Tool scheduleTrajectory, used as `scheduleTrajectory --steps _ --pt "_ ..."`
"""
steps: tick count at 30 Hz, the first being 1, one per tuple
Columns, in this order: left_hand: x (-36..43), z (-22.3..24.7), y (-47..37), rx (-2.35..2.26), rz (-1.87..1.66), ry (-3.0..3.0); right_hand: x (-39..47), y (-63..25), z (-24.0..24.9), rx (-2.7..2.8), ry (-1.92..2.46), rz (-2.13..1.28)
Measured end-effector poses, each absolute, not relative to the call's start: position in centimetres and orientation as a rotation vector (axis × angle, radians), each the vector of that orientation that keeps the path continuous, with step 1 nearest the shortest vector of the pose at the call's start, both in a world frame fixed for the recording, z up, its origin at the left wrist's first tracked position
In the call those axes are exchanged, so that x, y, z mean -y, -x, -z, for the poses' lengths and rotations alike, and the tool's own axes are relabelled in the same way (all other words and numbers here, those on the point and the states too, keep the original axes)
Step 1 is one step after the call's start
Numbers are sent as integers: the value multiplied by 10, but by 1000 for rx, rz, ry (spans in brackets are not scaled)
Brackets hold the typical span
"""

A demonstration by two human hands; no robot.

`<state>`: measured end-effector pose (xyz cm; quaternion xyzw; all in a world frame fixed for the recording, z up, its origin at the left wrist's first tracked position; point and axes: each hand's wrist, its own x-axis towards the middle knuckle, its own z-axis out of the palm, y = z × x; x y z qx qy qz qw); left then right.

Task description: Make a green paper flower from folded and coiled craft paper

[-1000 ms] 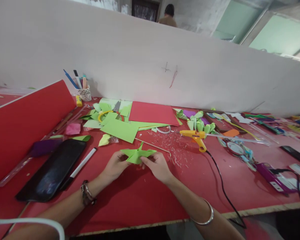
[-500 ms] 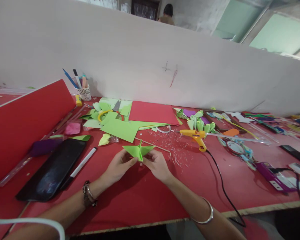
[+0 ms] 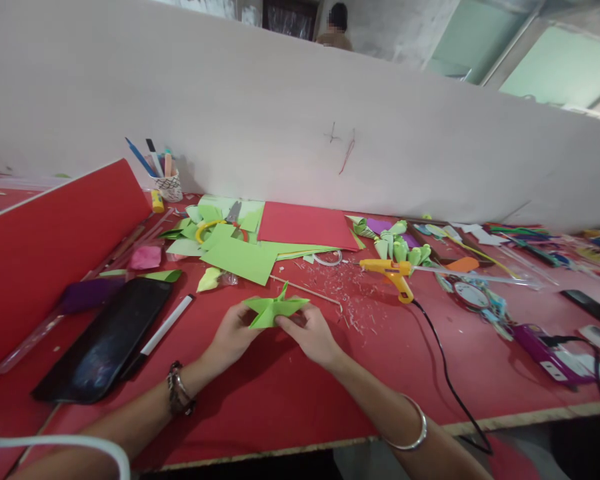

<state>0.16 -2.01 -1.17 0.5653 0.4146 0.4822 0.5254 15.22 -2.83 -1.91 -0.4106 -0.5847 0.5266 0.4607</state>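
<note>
A folded green paper [image 3: 270,312] with pointed flaps is held between both hands above the red table [image 3: 280,400]. My left hand [image 3: 234,333] grips its left side, fingers partly hidden behind the paper. On the right side my right hand [image 3: 315,333] pinches it, thumb on the front near the middle. Beyond the hands lie flat green sheets [image 3: 240,259] and a yellow-green paper piece [image 3: 209,280]. A thin stick [image 3: 307,292] lies just behind the folded paper.
A yellow glue gun [image 3: 393,273] with a black cord lies right. A black pouch [image 3: 105,340] and white marker [image 3: 166,325] lie left. Scissors [image 3: 233,213], a red sheet [image 3: 307,227] and a pen cup [image 3: 169,187] stand or lie behind.
The folded paper's front flap has opened out to the left, where it was narrow at the centre. My left thumb has moved back from the paper's front.
</note>
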Motion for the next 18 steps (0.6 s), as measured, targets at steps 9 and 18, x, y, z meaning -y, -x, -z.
scheduleTrajectory --steps 9,18 --pt "23 14 -1 -1007 -1034 -1415 27 -152 18 1392 1019 -1310" --pt "15 4 9 -957 -861 -1768 24 -158 17 1426 1032 -1285"
